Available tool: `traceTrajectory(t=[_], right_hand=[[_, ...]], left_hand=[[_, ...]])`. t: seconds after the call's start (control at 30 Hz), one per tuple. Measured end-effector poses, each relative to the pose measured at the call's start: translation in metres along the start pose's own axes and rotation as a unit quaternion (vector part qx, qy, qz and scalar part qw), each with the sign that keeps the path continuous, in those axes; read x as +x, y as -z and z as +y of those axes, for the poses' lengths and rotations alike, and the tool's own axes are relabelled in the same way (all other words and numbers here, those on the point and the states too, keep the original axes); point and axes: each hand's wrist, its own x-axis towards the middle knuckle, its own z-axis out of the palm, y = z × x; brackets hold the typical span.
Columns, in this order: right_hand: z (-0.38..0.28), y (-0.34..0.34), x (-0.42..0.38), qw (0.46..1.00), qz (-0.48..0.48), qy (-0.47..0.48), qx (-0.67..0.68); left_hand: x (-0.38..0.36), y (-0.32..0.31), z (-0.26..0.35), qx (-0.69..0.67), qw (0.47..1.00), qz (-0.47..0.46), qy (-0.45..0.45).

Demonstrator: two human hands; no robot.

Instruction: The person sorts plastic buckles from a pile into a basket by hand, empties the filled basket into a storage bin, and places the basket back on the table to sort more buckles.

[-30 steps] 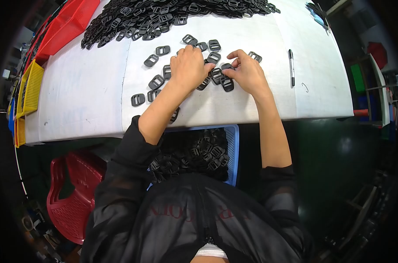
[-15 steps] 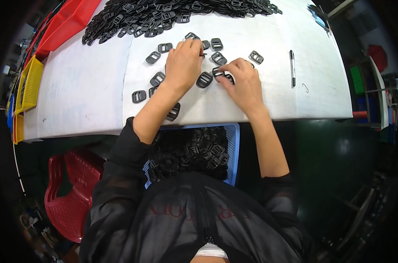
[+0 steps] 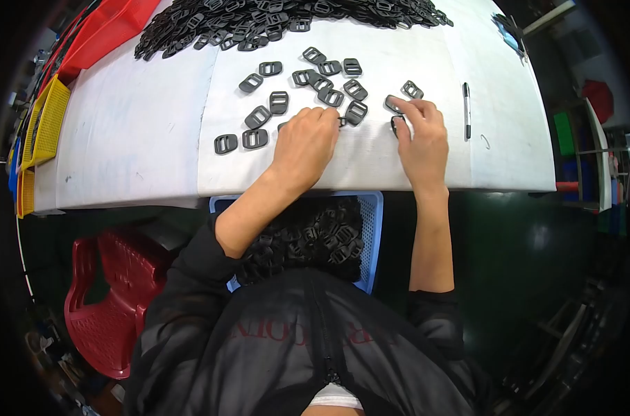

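Loose black plastic buckles (image 3: 280,102) lie scattered on the white table (image 3: 134,139). My left hand (image 3: 304,142) rests palm down among them with its fingers bent, the fingertips next to a buckle (image 3: 356,111); whatever is under the palm is hidden. My right hand (image 3: 422,139) is further right, its thumb and fingers closed on a black buckle (image 3: 397,125), with another buckle (image 3: 391,104) at its fingertips. A large heap of the same buckles (image 3: 294,14) covers the far side of the table.
A blue basket (image 3: 372,236) full of buckles sits on my lap under the table's near edge. A pen (image 3: 466,111) lies to the right. Yellow baskets (image 3: 44,132) and a red tray (image 3: 100,35) stand at the left. A red chair (image 3: 100,305) is at lower left.
Both hands have drawn back toward the near edge. The left hand left the far buckles, and the right hand shifted right onto another buckle. The view has tilted slightly.
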Motion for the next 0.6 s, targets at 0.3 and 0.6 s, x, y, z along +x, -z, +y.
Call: traceTrajectory(t=[0.3,0.6], right_hand=[[-0.006,-0.005,-0.009,0.999,-0.023,0.023,-0.036],[-0.08,-0.029,-0.014,0.973,-0.059,0.165,0.149]], left_hand=[[-0.014,0.042,-0.015,-0.056,0.983,0.177,0.007],[-0.1,0.057,-0.03,-0.025,0.994,0.104,0.026]])
